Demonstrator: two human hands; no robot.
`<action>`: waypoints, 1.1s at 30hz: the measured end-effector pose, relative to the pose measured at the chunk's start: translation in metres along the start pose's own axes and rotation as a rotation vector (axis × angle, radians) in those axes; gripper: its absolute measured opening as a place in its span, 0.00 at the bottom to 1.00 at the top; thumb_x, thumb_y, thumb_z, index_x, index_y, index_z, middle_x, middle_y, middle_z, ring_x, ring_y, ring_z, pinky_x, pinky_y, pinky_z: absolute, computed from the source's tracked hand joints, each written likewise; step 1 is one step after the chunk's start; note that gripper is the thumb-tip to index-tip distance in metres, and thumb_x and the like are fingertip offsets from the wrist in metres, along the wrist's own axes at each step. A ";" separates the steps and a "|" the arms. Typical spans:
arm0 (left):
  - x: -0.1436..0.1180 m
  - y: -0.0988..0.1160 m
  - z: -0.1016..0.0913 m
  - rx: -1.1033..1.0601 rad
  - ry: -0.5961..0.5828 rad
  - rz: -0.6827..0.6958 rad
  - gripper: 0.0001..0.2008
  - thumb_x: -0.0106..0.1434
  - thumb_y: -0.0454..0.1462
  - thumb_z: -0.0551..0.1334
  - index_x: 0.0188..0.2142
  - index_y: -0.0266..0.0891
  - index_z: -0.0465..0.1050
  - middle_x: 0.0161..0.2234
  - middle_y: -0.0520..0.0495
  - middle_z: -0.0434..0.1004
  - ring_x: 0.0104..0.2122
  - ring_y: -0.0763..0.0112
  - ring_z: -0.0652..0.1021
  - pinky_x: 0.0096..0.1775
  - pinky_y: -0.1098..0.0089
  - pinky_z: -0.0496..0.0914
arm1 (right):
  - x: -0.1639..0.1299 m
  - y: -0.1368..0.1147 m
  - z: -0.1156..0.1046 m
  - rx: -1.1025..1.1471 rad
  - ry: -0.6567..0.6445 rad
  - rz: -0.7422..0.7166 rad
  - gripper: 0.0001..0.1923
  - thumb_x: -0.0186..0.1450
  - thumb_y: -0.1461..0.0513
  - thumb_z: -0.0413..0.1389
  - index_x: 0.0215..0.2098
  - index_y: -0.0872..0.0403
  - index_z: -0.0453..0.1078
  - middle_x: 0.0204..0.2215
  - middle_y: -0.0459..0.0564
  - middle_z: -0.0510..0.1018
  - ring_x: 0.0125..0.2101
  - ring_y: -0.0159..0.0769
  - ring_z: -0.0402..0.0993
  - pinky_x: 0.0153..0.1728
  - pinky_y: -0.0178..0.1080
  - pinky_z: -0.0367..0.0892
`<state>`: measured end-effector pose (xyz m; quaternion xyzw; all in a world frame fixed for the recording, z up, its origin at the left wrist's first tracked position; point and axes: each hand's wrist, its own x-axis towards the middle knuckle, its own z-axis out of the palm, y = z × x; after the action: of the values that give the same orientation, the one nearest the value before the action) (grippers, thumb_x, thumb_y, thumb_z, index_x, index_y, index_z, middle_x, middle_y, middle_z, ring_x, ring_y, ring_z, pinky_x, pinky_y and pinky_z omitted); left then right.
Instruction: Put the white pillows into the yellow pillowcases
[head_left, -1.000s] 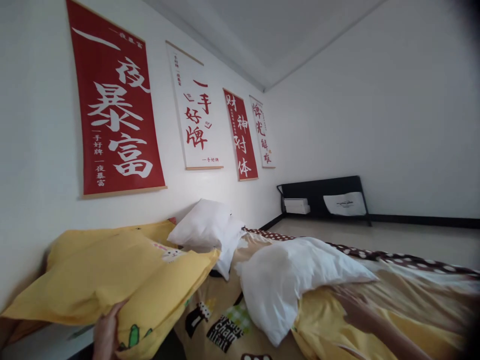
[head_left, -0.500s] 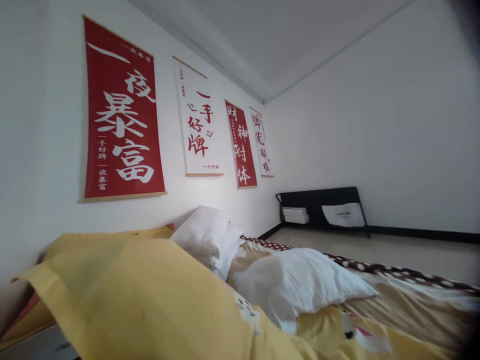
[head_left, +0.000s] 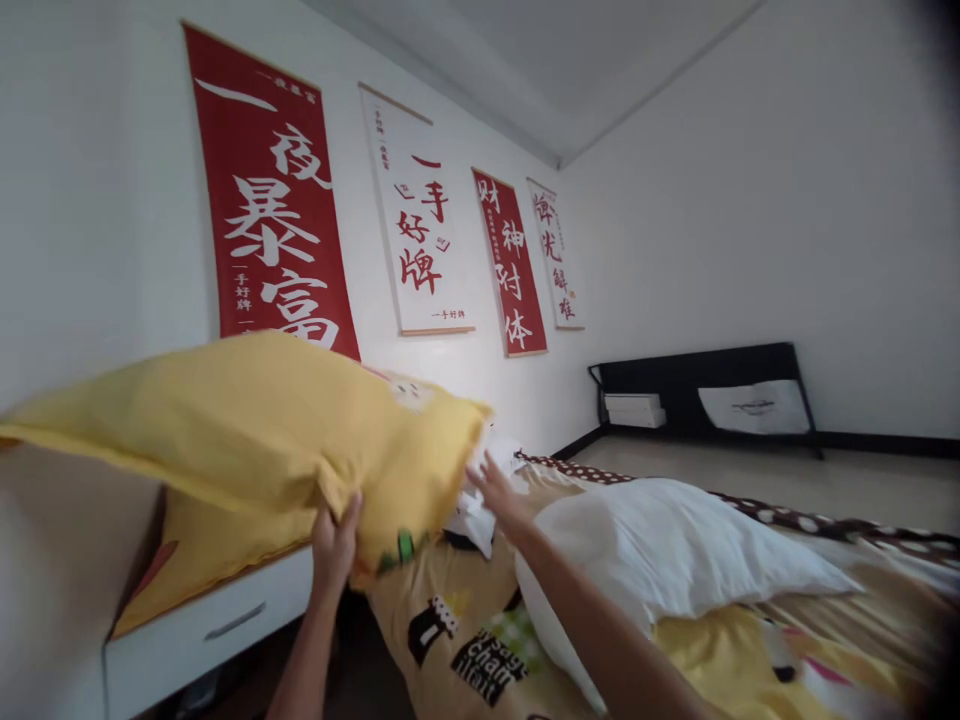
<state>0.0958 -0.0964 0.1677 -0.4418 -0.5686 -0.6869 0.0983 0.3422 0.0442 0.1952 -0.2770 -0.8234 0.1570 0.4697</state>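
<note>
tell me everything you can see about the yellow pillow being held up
The yellow pillow is plump, in a soft cloth case with a flat flange along its edges and small cartoon prints, one green patch near its lower corner. It is lifted off the surface, lying roughly level and tilted a little, in front of the red wall banner. The left hand grips its lower edge from beneath; the right hand reaches with open fingers at its right end. Below it lies another yellow cushion on a white drawer unit.

Both forearms bare — no sleeve, watch or ring shows on the left hand (head_left: pixel 335 540) or right hand (head_left: pixel 496 492).
</note>
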 end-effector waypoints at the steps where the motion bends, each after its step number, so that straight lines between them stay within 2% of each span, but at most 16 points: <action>1: 0.021 -0.003 0.002 0.031 -0.004 0.024 0.36 0.61 0.51 0.57 0.63 0.33 0.54 0.52 0.35 0.72 0.51 0.52 0.74 0.52 0.57 0.68 | 0.006 -0.002 0.000 0.022 0.057 0.061 0.36 0.71 0.45 0.32 0.56 0.63 0.65 0.52 0.60 0.72 0.50 0.41 0.72 0.52 0.47 0.66; 3: 0.052 -0.019 0.006 0.213 -0.074 0.123 0.39 0.62 0.48 0.55 0.66 0.31 0.45 0.60 0.31 0.63 0.58 0.50 0.66 0.58 0.53 0.61 | 0.003 0.005 -0.001 0.060 0.107 0.103 0.34 0.71 0.45 0.32 0.61 0.57 0.61 0.56 0.60 0.69 0.55 0.46 0.68 0.53 0.52 0.64; 5: 0.068 -0.046 0.005 0.382 -0.160 0.163 0.38 0.63 0.47 0.53 0.66 0.32 0.44 0.65 0.32 0.53 0.64 0.51 0.58 0.62 0.51 0.55 | -0.021 0.030 -0.006 0.047 0.060 0.063 0.32 0.69 0.44 0.40 0.64 0.51 0.57 0.59 0.55 0.67 0.58 0.46 0.64 0.57 0.51 0.59; 6: 0.070 -0.060 0.003 0.441 -0.181 0.154 0.36 0.63 0.47 0.51 0.66 0.31 0.46 0.66 0.32 0.50 0.65 0.52 0.55 0.62 0.51 0.52 | -0.040 0.050 -0.009 0.011 -0.006 0.026 0.33 0.67 0.44 0.45 0.65 0.49 0.55 0.60 0.53 0.65 0.59 0.45 0.62 0.59 0.50 0.56; 7: 0.071 -0.074 0.000 0.484 -0.183 0.131 0.36 0.63 0.47 0.50 0.66 0.30 0.46 0.67 0.32 0.48 0.65 0.52 0.53 0.63 0.52 0.51 | -0.062 0.073 -0.014 -0.057 -0.064 0.047 0.33 0.66 0.44 0.45 0.65 0.50 0.55 0.61 0.53 0.64 0.60 0.47 0.60 0.60 0.52 0.55; 9: 0.073 -0.097 -0.010 0.538 -0.146 0.086 0.37 0.64 0.48 0.48 0.66 0.28 0.45 0.67 0.30 0.46 0.66 0.53 0.51 0.63 0.54 0.50 | -0.109 0.124 -0.029 -0.213 -0.170 0.200 0.37 0.65 0.45 0.44 0.65 0.56 0.55 0.62 0.58 0.61 0.61 0.48 0.57 0.61 0.52 0.53; 11: 0.077 -0.111 -0.024 0.567 -0.106 0.045 0.38 0.64 0.50 0.47 0.67 0.28 0.43 0.67 0.30 0.44 0.67 0.53 0.49 0.64 0.54 0.49 | -0.148 0.171 -0.047 -0.352 -0.220 0.258 0.39 0.64 0.44 0.43 0.66 0.57 0.53 0.63 0.59 0.59 0.62 0.48 0.55 0.61 0.53 0.54; 13: 0.085 -0.118 -0.039 0.601 -0.078 -0.030 0.39 0.64 0.53 0.46 0.67 0.33 0.41 0.68 0.32 0.42 0.66 0.50 0.50 0.63 0.50 0.48 | -0.173 0.204 -0.065 -0.436 -0.223 0.267 0.38 0.64 0.44 0.43 0.66 0.55 0.53 0.62 0.57 0.61 0.62 0.47 0.55 0.61 0.53 0.54; 15: 0.094 -0.120 -0.052 0.617 -0.053 -0.094 0.39 0.64 0.55 0.46 0.68 0.35 0.41 0.68 0.33 0.41 0.66 0.49 0.50 0.63 0.49 0.48 | -0.185 0.221 -0.076 -0.457 -0.211 0.252 0.37 0.64 0.44 0.43 0.66 0.52 0.54 0.63 0.55 0.60 0.63 0.46 0.54 0.61 0.52 0.54; 19: 0.108 -0.114 -0.063 0.564 -0.070 -0.153 0.39 0.64 0.51 0.48 0.67 0.31 0.43 0.68 0.31 0.39 0.67 0.54 0.48 0.64 0.55 0.47 | -0.192 0.227 -0.082 -0.453 -0.210 0.246 0.36 0.64 0.44 0.43 0.67 0.47 0.51 0.64 0.53 0.57 0.63 0.46 0.52 0.60 0.53 0.54; 22: 0.112 -0.107 -0.057 0.488 -0.115 -0.160 0.38 0.64 0.50 0.49 0.67 0.31 0.42 0.68 0.35 0.41 0.67 0.58 0.47 0.65 0.58 0.44 | -0.198 0.224 -0.079 -0.464 -0.195 0.236 0.33 0.64 0.45 0.45 0.66 0.41 0.52 0.63 0.52 0.60 0.63 0.49 0.53 0.57 0.57 0.57; 25: 0.113 -0.106 -0.049 0.439 -0.139 -0.168 0.39 0.65 0.52 0.48 0.68 0.35 0.39 0.69 0.40 0.40 0.67 0.60 0.47 0.65 0.59 0.44 | -0.209 0.220 -0.078 -0.471 -0.158 0.211 0.27 0.63 0.48 0.48 0.61 0.31 0.58 0.60 0.48 0.65 0.60 0.50 0.57 0.53 0.55 0.63; 28: 0.106 -0.114 -0.047 0.408 -0.152 -0.257 0.40 0.65 0.53 0.46 0.68 0.30 0.39 0.68 0.35 0.40 0.67 0.57 0.46 0.65 0.56 0.44 | -0.219 0.211 -0.081 -0.480 -0.190 0.221 0.28 0.63 0.49 0.50 0.62 0.37 0.60 0.60 0.49 0.65 0.60 0.51 0.58 0.54 0.55 0.62; 30: 0.097 -0.121 -0.049 0.397 -0.157 -0.308 0.38 0.65 0.52 0.48 0.67 0.30 0.43 0.68 0.34 0.43 0.67 0.55 0.48 0.64 0.53 0.44 | -0.223 0.203 -0.086 -0.473 -0.251 0.242 0.30 0.64 0.48 0.48 0.64 0.44 0.57 0.62 0.52 0.61 0.62 0.51 0.55 0.58 0.57 0.57; 33: 0.082 -0.129 -0.049 0.379 -0.142 -0.326 0.35 0.65 0.49 0.51 0.65 0.32 0.50 0.68 0.34 0.44 0.66 0.54 0.49 0.64 0.50 0.45 | -0.228 0.193 -0.094 -0.454 -0.320 0.289 0.32 0.65 0.47 0.47 0.65 0.47 0.55 0.63 0.54 0.57 0.63 0.51 0.51 0.61 0.57 0.50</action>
<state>-0.0595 -0.0659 0.1385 -0.3650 -0.7565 -0.5420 0.0272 0.5747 0.0605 -0.0134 -0.4609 -0.8529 0.0757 0.2332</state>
